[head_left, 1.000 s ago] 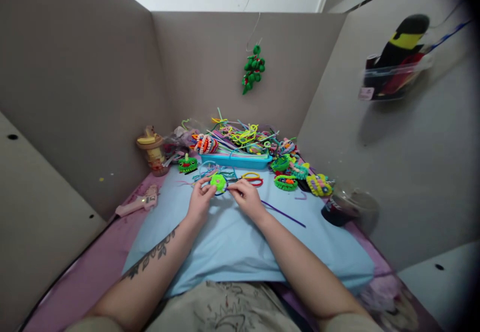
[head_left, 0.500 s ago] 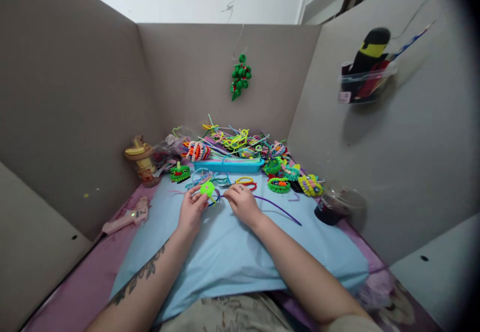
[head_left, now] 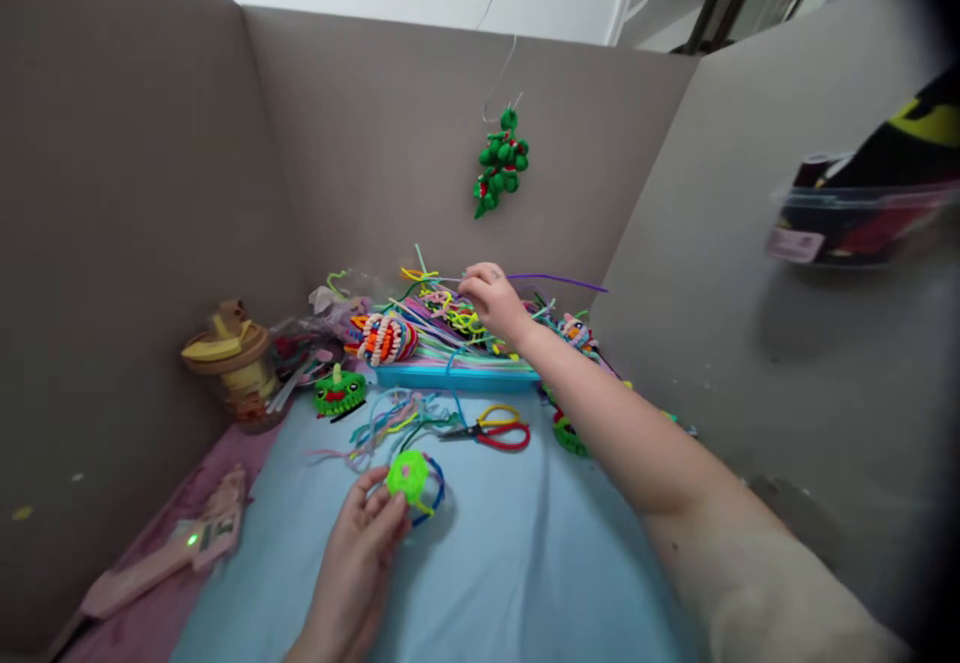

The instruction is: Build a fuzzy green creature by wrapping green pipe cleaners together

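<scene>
Two grips pinch: left hand (head_left: 352,563) a green coil (head_left: 409,476), right hand (head_left: 491,298) a purple stem (head_left: 559,280) pointing level rightward.

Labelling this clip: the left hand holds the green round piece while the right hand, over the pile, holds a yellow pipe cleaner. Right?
Not quite: the pipe cleaner in the right hand is purple, not yellow, as the head view shows. The left hand does hold the green round piece, and the right hand is over the pile.

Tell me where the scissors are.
In the head view, the scissors lie mid-frame on the blue cloth, just before the turquoise tray, beyond the left hand.
</scene>
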Tool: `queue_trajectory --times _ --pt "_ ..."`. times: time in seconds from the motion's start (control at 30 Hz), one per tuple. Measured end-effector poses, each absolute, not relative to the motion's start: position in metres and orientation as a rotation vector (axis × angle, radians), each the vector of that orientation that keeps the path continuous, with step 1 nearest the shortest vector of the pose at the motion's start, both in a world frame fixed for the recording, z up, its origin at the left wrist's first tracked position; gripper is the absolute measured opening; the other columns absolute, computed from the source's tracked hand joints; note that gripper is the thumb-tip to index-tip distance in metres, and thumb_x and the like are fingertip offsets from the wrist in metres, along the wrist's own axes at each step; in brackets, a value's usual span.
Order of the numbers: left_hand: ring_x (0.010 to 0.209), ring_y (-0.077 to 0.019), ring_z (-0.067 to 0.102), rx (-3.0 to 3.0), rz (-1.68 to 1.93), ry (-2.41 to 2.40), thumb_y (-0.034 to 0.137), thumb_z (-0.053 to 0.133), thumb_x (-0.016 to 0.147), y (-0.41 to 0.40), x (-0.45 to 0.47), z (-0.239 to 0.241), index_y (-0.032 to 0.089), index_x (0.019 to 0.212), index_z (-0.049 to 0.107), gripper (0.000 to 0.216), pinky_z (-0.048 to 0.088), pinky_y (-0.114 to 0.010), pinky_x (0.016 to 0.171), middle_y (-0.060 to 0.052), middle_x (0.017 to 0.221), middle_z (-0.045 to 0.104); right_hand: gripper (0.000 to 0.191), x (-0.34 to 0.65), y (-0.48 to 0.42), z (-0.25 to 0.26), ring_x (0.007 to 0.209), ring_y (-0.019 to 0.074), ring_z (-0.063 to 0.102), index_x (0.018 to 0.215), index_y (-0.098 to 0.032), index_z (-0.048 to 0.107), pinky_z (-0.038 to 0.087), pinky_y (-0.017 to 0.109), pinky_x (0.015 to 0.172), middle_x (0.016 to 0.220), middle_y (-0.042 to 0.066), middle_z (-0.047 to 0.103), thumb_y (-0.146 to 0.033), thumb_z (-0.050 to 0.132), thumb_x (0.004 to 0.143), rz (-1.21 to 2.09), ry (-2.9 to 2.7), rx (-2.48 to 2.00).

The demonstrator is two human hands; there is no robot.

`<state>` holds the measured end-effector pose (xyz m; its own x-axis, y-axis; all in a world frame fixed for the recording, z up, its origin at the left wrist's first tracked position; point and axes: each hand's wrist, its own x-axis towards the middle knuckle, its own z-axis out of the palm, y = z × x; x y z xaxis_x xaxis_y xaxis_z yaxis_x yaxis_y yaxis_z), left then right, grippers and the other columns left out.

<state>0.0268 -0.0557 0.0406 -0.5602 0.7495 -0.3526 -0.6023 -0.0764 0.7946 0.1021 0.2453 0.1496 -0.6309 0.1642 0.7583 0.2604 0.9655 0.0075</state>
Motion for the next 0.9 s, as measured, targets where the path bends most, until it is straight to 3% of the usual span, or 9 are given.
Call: queue_trajectory --times 0.17,0.33,0.43,0.53,0.67,0.83,0.9 --pt "0.065 -0.0119 0.061 0.057 1.823 1.274 0.027 0.084 0.047 -0.055 0.026 0.043 0.020 0.105 0.053 0.066 0.048 -0.018 0.055 0.001 0.080 0.065 0.032 0.074 0.302 0.155 0.105 0.0221 0.044 0.104 -0.016 0.062 0.037 0.035 0.091 0.106 0.012 0.053 -0.005 0.044 0.079 -0.117 -2.277 -0.533" --pt "0.063 -0.0124 0.061 -0.042 1.844 1.274 0.028 0.086 0.043 -0.053 0.024 0.034 0.021 0.100 0.054 0.066 0.047 -0.019 0.054 0.000 0.082 0.065 0.029 0.077 0.307 0.133 0.090 0.0198 0.051 0.089 -0.017 0.067 0.041 0.031 0.082 0.093 0.008 0.061 -0.002 0.046 0.076 -0.111 -2.561 -0.623" --pt "0.063 -0.0113 0.061 -0.067 1.829 1.252 0.027 0.086 0.043 -0.053 0.023 0.029 0.022 0.100 0.054 0.065 0.046 -0.016 0.054 0.001 0.081 0.066 0.022 0.077 0.306 0.119 0.094 0.0226 0.050 0.091 -0.021 0.070 0.042 0.032 0.077 0.103 0.009 0.060 -0.013 0.059 0.074 -0.197 -2.684 -0.624" --pt "0.063 -0.0109 0.062 -0.072 1.843 1.252 0.027 0.086 0.044 -0.053 0.022 0.026 0.023 0.099 0.054 0.064 0.047 -0.016 0.055 0.001 0.080 0.066 0.012 0.078 0.315 0.119 0.091 0.0218 0.053 0.081 -0.021 0.072 0.043 0.031 0.075 0.096 0.009 0.062 -0.020 0.061 0.076 -0.150 -2.584 -0.748" --pt "0.058 -0.0106 0.060 -0.078 1.854 1.269 0.025 0.085 0.044 -0.052 0.021 0.022 0.021 0.098 0.055 0.062 0.047 -0.017 0.051 0.001 0.077 0.065 0.023 0.096 0.342 0.160 0.079 0.0173 0.058 0.080 -0.017 0.071 0.046 0.032 0.076 0.079 0.005 0.065 -0.025 0.050 0.085 0.084 -2.013 -0.793" --pt "0.054 -0.0101 0.059 -0.073 1.878 1.265 0.020 0.084 0.044 -0.050 0.023 0.023 0.020 0.097 0.056 0.060 0.044 -0.016 0.046 0.001 0.077 0.065 0.030 0.128 0.344 0.231 0.102 0.0200 0.056 0.096 -0.021 0.064 0.044 0.040 0.087 0.098 0.005 0.062 -0.036 0.038 0.092 -0.079 -1.593 -0.425" --pt "0.056 -0.0100 0.060 -0.074 1.883 1.254 0.020 0.083 0.045 -0.050 0.023 0.026 0.020 0.098 0.056 0.059 0.046 -0.015 0.047 0.000 0.078 0.065 0.031 0.134 0.331 0.245 0.100 0.0205 0.057 0.092 -0.021 0.064 0.045 0.040 0.086 0.094 0.005 0.062 -0.040 0.039 0.091 -0.136 -1.632 -0.377"
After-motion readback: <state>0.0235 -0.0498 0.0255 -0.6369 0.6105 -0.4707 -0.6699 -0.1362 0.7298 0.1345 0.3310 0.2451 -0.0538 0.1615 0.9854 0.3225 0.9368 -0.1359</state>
